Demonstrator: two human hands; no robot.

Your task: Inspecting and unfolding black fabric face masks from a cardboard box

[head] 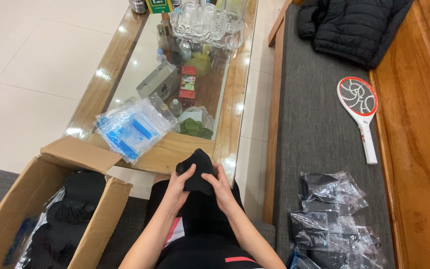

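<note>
Centre frame, our left hand (179,183) and right hand (218,185) both clasp one black cloth (197,169); one cardboard box (28,199) lower left.

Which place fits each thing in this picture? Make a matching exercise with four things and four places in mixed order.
Things:
1. small black fabric piece
2. open brown cardboard box
3. red-and-white racket-shaped swatter
4. stack of clear blue-tinted plastic bags

Places:
A. on the grey bench cushion
B. on the glass-topped wooden table
C. between the left hand and right hand
D. beside the person's left arm

Pairs: 1-C, 2-D, 3-A, 4-B
</note>
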